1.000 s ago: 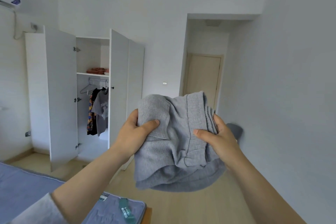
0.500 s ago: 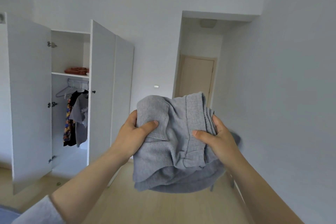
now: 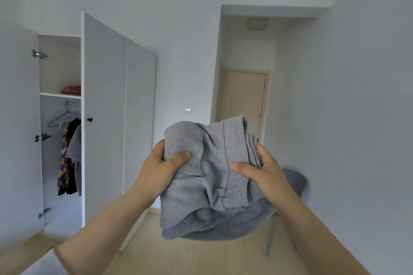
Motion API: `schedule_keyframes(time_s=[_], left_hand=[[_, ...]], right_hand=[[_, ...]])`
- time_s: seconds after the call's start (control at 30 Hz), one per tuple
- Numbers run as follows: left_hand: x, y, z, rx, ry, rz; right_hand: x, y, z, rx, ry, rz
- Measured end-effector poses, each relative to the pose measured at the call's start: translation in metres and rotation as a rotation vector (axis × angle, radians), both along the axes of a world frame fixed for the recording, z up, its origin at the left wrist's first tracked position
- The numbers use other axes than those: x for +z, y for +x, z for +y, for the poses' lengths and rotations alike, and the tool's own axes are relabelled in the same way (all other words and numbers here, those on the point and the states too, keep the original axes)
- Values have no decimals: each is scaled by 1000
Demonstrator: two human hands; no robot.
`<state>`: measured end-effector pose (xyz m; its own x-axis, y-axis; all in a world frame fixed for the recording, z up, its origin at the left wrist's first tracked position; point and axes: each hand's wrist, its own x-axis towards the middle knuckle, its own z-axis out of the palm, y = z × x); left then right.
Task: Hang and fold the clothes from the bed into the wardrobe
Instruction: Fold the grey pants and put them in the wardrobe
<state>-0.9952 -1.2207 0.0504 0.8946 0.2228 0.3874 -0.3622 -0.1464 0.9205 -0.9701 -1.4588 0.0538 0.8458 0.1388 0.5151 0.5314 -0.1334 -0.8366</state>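
Wardrobe [image 3: 105, 107] has slid over to my left and the bed's dropped out of view since a second ago. Both hands still grip the folded grey garment [image 3: 212, 187] mid-air: left hand [image 3: 161, 169] thumb on top, right hand [image 3: 266, 169] pinching the stacked edges. Soft fleecy knit, maybe sweatpants, sagging underneath. Open shelf [image 3: 55, 95] sits up and left, so my left hand's nearer.

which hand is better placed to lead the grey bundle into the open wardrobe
Probably the left hand: both grip the grey garment, but the open wardrobe and its shelf lie on its side; the right hand is farther.
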Motion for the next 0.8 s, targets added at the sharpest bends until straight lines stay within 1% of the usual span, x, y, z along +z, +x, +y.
schedule_keyframes(time_s=[0.2, 0.37, 0.8], left_hand=[[4, 89, -26, 32, -12, -24], [2, 159, -24, 49, 2, -19], [1, 350, 58, 100, -14, -26]], right_hand=[[6, 98, -26, 64, 15, -7], [1, 174, -23, 92, 29, 8], [2, 377, 60, 130, 16, 1]])
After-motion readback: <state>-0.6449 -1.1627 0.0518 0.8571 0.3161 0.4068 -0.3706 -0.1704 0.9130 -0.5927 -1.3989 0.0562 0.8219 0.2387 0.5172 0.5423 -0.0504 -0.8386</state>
